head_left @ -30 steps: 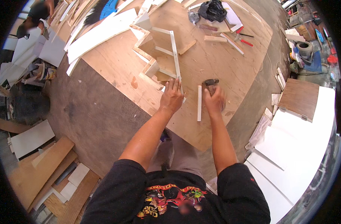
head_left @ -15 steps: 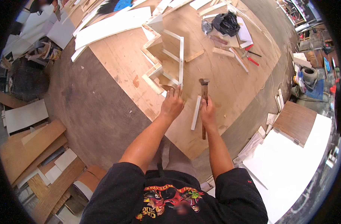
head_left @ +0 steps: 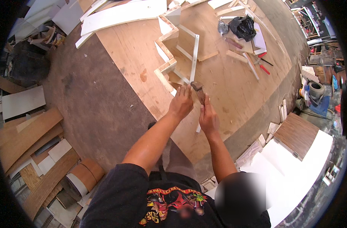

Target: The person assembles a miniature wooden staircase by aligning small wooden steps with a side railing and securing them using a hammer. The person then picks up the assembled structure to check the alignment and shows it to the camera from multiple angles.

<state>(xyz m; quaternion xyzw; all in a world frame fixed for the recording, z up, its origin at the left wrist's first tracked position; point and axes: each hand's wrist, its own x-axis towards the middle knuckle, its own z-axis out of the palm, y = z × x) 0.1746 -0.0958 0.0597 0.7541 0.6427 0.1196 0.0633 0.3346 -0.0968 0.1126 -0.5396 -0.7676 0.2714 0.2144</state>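
A hammer (head_left: pixel 201 95) is gripped in my right hand (head_left: pixel 209 118), its head just right of my left fingertips and by the near end of a white strip. That white strip (head_left: pixel 194 57) belongs to a zigzag, step-shaped wooden frame (head_left: pixel 166 67) lying on a plywood sheet (head_left: pixel 133 62). My left hand (head_left: pixel 183 102) is at the frame's near corner, fingers bunched together; whatever they pinch is hidden. A loose white-edged strip (head_left: pixel 198 129) shows partly beside my right hand.
Farther right lie a black plastic bag (head_left: pixel 243 28), red-handled pliers (head_left: pixel 263 62) and wood offcuts (head_left: pixel 237 56). A long white board (head_left: pixel 124 14) lies at the back left. Stacked panels (head_left: pixel 31 140) stand at the left; a white sheet (head_left: pixel 295 178) is at the near right.
The hammer has risen and swung left, its head now close to my left fingers. My view has shifted, so the frame and board sit farther right in the picture. My left hand stays at the frame's near corner.
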